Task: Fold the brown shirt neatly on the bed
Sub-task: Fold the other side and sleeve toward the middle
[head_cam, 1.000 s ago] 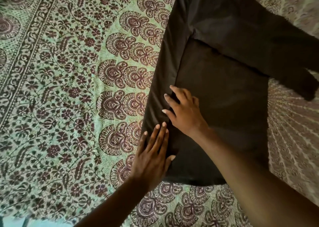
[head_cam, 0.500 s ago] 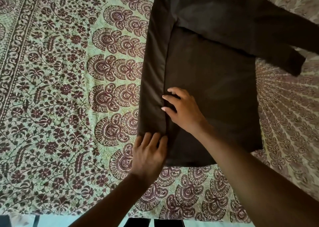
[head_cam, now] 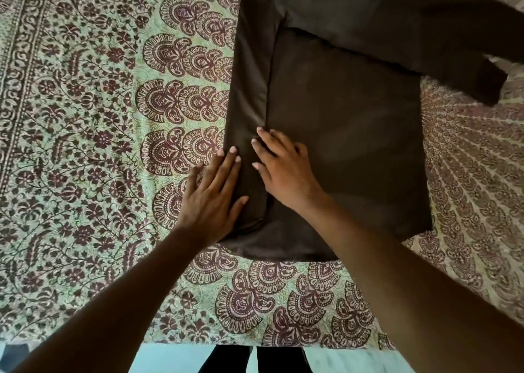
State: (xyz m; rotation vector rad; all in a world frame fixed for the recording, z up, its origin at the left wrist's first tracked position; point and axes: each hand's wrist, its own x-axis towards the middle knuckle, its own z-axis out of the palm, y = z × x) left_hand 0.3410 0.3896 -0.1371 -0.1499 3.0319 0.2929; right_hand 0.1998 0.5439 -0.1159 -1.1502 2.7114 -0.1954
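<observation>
While the patterned bed (head_cam: 85, 146) fills my view, I see the brown shirt (head_cam: 340, 146) lying flat on it, its left side folded inward. My right hand (head_cam: 286, 171) presses the shirt body, fingers (head_cam: 265, 137) slightly spread and gently bent. My left hand (head_cam: 212, 200) rests flat on the folded strip, fingers straight, close together.

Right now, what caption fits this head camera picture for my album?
Both hands, left and right, press flat on a half-folded brown shirt on a patterned bedspread.
</observation>
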